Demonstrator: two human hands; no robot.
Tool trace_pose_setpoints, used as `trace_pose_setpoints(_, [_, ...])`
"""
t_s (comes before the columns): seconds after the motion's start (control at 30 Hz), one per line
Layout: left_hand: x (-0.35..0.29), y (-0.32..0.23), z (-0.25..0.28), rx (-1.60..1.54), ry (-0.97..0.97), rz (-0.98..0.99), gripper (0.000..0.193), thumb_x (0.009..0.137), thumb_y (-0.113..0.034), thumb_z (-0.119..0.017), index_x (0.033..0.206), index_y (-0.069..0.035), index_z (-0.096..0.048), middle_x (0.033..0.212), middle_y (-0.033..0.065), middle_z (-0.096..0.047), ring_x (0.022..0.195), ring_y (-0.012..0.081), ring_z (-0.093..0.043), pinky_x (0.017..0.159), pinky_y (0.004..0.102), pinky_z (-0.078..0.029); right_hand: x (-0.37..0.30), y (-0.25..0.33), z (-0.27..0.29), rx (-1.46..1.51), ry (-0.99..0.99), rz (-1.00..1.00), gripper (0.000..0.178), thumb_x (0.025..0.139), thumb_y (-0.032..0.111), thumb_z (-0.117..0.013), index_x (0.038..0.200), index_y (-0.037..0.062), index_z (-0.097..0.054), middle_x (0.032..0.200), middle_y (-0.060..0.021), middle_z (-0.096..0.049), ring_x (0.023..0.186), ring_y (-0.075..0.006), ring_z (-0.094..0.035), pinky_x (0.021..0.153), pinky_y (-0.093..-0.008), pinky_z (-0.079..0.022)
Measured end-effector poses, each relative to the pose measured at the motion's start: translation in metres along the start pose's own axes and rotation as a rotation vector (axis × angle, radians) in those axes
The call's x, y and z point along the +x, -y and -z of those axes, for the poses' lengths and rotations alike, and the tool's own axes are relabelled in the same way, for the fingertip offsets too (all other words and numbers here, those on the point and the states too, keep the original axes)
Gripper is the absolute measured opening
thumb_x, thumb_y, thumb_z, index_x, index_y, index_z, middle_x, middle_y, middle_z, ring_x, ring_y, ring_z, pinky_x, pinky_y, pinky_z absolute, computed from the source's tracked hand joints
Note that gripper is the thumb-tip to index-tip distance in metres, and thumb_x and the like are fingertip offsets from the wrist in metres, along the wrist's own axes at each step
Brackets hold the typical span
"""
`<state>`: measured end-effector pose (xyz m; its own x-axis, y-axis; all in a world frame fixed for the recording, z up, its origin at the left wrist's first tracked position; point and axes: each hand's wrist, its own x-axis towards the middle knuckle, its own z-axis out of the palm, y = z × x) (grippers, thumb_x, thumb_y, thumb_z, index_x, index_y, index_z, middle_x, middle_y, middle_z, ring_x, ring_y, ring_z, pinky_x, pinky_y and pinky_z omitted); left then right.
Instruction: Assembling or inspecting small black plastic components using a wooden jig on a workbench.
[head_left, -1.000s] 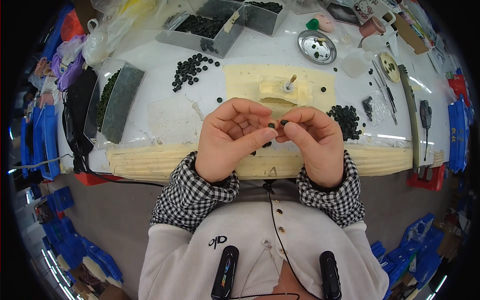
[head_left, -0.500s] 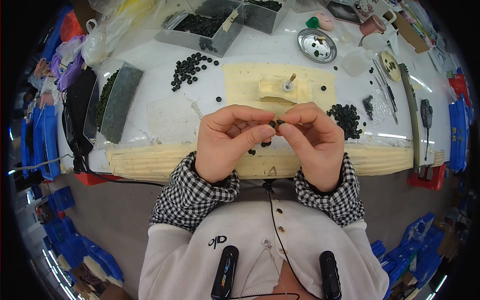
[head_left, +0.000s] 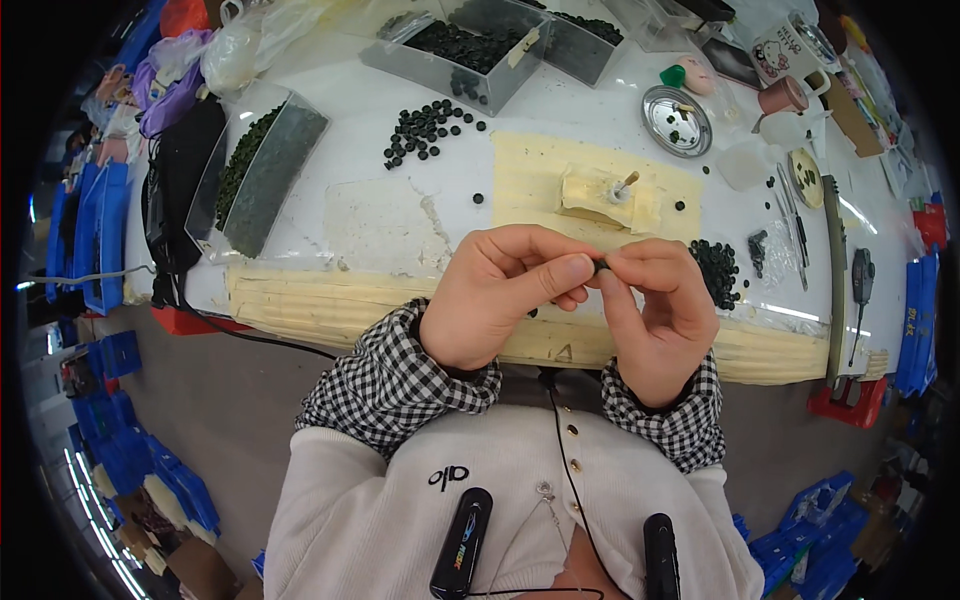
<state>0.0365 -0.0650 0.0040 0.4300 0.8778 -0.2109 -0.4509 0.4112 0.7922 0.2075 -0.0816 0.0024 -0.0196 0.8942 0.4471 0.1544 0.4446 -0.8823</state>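
My left hand [head_left: 500,290] and my right hand [head_left: 662,310] meet fingertip to fingertip over the front edge of the table. Between the pinched fingers is a small black round piece [head_left: 600,266], mostly covered. The small dark part in the right fingertips is too hidden to make out. Beyond the hands, a cream-coloured block [head_left: 585,196] with a short brown stick [head_left: 627,184] standing up from it sits on a sheet of yellowish tape [head_left: 520,165]. Loose black round pieces lie right of my right hand in a pile [head_left: 713,270], and others are scattered farther left [head_left: 428,128].
Clear bins of black pieces [head_left: 455,70] stand at the back, and a bin of green pieces [head_left: 285,165] at left. A round metal dish [head_left: 655,125], a yellow dish [head_left: 806,180], tweezers [head_left: 790,220] and a mug [head_left: 785,50] are on the right. Padded tape [head_left: 300,300] covers the front edge.
My fingertips have come together; half a second ago two small dark pieces showed slightly apart, one in each hand. The view has shifted, so the table appears farther right.
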Motion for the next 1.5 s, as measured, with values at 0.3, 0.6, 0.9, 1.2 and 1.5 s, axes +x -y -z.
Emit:
trace_pose_setpoints(0.3, [-0.004,-0.001,-0.006,-0.046,-0.038,0.009,0.019,0.093,-0.012,-0.06,0.104,0.002,-0.064,0.088,0.007,-0.067,0.074,0.0093,-0.06,0.07,0.0226,-0.051,0.0,0.003,0.001,-0.168,0.016,0.121,0.022,0.072,-0.01,-0.071,0.092,-0.0013,-0.067,0.094,-0.0141,-0.064,0.084,-0.0211,-0.064,0.073,-0.0265,-0.051])
trace_pose_setpoints(0.6, [-0.003,-0.004,-0.007,0.025,-0.057,-0.052,0.019,0.094,-0.016,-0.059,0.102,0.001,-0.065,0.088,0.0059,-0.067,0.073,0.0079,-0.06,0.068,0.0211,-0.05,0.001,0.005,0.005,-0.073,0.1,0.03,0.024,0.075,-0.009,-0.069,0.099,-0.0038,-0.068,0.099,-0.014,-0.064,0.089,-0.0203,-0.064,0.079,-0.0272,-0.05])
trace_pose_setpoints(0.9, [-0.004,-0.006,-0.007,-0.059,-0.058,-0.019,0.017,0.095,-0.015,-0.057,0.1,-0.001,-0.064,0.086,0.0058,-0.068,0.074,0.0077,-0.061,0.067,0.0202,-0.049,0.0,0.005,0.007,0.128,0.166,-0.153,0.025,0.081,-0.007,-0.066,0.105,-0.003,-0.068,0.103,-0.0128,-0.063,0.095,-0.018,-0.062,0.083,-0.0266,-0.049])
trace_pose_setpoints(1.2, [-0.004,-0.003,-0.013,0.335,-0.083,-0.396,0.017,0.09,0.001,-0.06,0.105,0.005,-0.064,0.093,0.0106,-0.065,0.08,0.0121,-0.062,0.07,0.0227,-0.051,0.003,0.002,0.01,-0.007,0.15,-0.012,0.028,0.079,-0.007,-0.067,0.106,-0.0001,-0.068,0.106,-0.0137,-0.062,0.096,-0.0203,-0.063,0.081,-0.0271,-0.052])
trace_pose_setpoints(1.5, [-0.003,-0.003,-0.009,0.19,-0.062,-0.337,0.019,0.084,0.006,-0.064,0.104,0.004,-0.065,0.101,0.0108,-0.066,0.089,0.0128,-0.063,0.078,0.0233,-0.052,0.002,0.005,0.011,0.048,0.149,-0.043,0.027,0.079,-0.007,-0.067,0.105,0.001,-0.069,0.107,-0.0137,-0.062,0.097,-0.0202,-0.063,0.081,-0.0268,-0.051])
